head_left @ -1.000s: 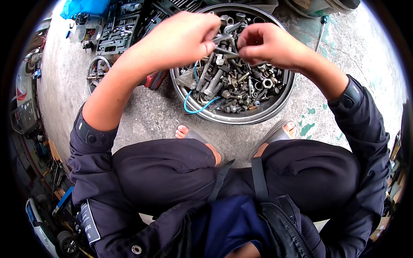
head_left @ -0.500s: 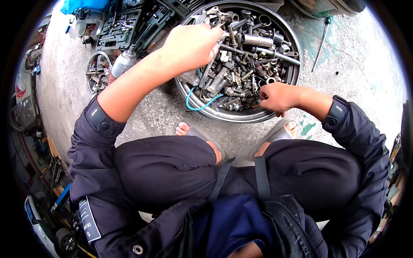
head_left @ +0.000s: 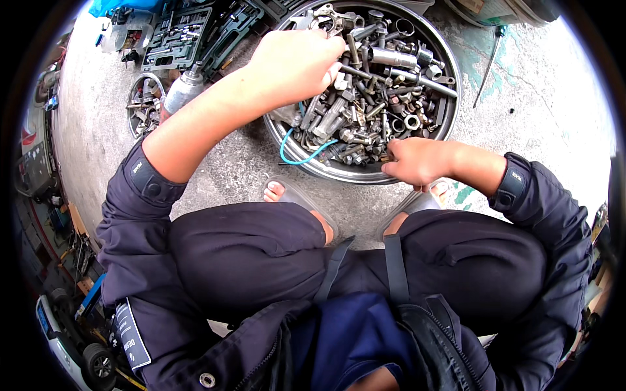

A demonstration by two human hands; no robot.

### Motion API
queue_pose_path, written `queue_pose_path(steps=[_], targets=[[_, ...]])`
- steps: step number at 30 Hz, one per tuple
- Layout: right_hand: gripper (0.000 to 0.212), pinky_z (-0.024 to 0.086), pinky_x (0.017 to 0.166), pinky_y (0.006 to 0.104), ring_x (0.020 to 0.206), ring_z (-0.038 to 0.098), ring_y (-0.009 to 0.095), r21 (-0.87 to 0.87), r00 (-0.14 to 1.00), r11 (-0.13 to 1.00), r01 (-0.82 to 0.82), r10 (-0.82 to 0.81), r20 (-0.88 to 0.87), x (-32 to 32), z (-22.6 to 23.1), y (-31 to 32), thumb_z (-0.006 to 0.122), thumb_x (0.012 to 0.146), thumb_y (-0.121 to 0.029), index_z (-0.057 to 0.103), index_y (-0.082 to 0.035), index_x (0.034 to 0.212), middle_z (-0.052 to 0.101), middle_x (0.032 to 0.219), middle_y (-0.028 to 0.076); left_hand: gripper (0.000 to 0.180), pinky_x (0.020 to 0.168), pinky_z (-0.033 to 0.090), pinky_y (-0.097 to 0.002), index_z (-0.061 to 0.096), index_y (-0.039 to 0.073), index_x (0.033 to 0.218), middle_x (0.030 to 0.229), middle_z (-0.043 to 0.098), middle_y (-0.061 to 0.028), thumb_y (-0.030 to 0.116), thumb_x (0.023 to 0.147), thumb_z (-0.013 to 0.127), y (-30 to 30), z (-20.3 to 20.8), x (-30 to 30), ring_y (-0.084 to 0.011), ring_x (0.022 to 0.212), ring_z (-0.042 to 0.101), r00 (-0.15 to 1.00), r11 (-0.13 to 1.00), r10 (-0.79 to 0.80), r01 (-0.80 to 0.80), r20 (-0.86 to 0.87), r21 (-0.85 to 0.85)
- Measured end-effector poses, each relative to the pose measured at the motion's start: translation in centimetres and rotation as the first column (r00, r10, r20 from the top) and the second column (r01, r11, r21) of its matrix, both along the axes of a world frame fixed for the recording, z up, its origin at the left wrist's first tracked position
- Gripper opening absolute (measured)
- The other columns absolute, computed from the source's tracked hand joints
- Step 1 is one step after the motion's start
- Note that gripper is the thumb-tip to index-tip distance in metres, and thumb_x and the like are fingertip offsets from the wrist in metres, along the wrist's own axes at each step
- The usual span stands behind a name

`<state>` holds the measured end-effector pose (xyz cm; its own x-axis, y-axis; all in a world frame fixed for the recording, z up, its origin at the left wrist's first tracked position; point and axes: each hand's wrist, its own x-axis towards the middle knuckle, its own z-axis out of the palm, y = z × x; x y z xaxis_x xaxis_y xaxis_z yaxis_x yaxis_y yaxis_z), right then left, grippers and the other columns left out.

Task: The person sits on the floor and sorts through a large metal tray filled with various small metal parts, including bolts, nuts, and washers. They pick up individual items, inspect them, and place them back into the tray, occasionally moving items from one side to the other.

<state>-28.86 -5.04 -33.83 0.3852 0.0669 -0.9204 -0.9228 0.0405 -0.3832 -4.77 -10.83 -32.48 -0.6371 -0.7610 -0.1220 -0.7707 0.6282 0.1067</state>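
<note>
Steel-grey bolts [head_left: 332, 120] and nuts [head_left: 412, 122] fill a round metal basin [head_left: 345, 174] on the concrete floor [head_left: 228, 163], directly in front of the person. Left hand [head_left: 293, 65]: positioned over the basin's left side, fingers curled together; whether they clamp a part cannot be told from here. Right hand [head_left: 420, 159]: at the near right rim, fingers bent downward; their grip is likewise hidden. A blue cord [head_left: 282, 148] loops over the near left rim. A screwdriver [head_left: 490, 68] lies right of the basin.
</note>
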Motion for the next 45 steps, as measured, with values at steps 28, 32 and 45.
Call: queue_pose_path(steps=[28, 32, 45], targets=[[0.031, 0.059, 0.077, 0.0454, 0.084, 0.073, 0.036, -0.642, 0.936, 0.688, -0.339, 0.314, -0.158, -2.7, -4.0, 0.6, 0.061, 0.090, -0.029, 0.075, -0.001, 0.088, 0.074, 0.089, 0.019, 0.015, 0.061, 0.056, -0.0384, 0.061, 0.010, 0.090, 0.081, 0.065, -0.0072, 0.022, 0.087, 0.069, 0.0, -1.1, -0.7, -0.0254, 0.072, 0.070, 0.993, 0.977, -0.118, 0.115, -0.007, -0.180], [0.028, 0.059, 0.078, 0.0451, 0.086, 0.073, 0.035, -0.605, 0.939, 0.724, -0.331, 0.315, -0.137, -2.1, -3.0, 0.5, 0.061, 0.089, -0.027, 0.075, -0.002, 0.089, 0.074, 0.092, 0.018, 0.015, 0.061, 0.056, -0.0383, 0.061, 0.009, 0.090, 0.082, 0.065, -0.0072, 0.022, 0.087, 0.070, 0.0, -1.3, -0.7, -0.0253, 0.072, 0.070, 0.992, 0.974, -0.129, 0.126, -0.007, -0.190], [0.022, 0.059, 0.079, 0.0410, 0.089, 0.074, 0.030, -0.602, 0.864, 0.648, -0.466, 0.480, -0.152, 0.0, -1.7, 0.0, 0.069, 0.082, -0.021, 0.078, -0.004, 0.092, 0.076, 0.095, 0.015, 0.013, 0.063, 0.055, -0.0381, 0.062, 0.011, 0.092, 0.083, 0.064, -0.0069, 0.022, 0.087, 0.067, 0.1, -0.7, -0.8, -0.0251, 0.075, 0.068, 0.998, 0.992, -0.064, 0.062, -0.012, -0.105]])
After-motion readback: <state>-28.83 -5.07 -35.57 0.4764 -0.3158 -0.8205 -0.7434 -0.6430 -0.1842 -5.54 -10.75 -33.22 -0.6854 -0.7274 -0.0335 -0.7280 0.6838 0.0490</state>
